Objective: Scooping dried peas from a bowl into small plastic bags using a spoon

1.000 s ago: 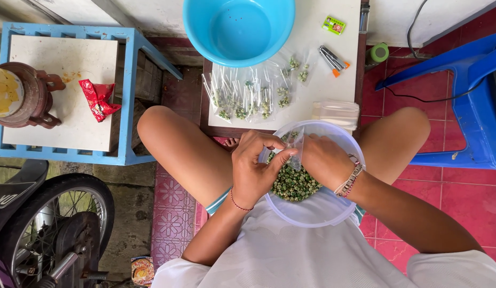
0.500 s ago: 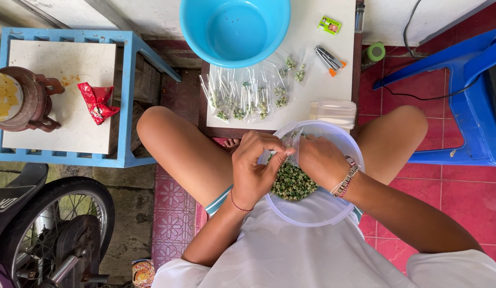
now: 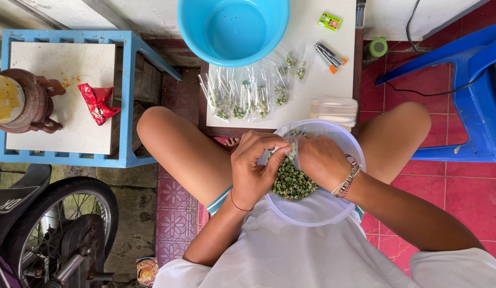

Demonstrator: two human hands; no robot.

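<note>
Both hands meet over the bowl (image 3: 312,213) of peas (image 3: 291,181) on the lap; left hand (image 3: 253,170) and right hand (image 3: 322,160) pinch a thin bag (image 3: 292,152); it looks light, soft, slippery; best held at its mouth.

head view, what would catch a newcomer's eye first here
Both hands, left hand and right hand, meet over a clear bowl of green peas in the person's lap, pinching a small clear bag. Just beyond, filled bags lie on a white board beside a bright blue basin.
</note>
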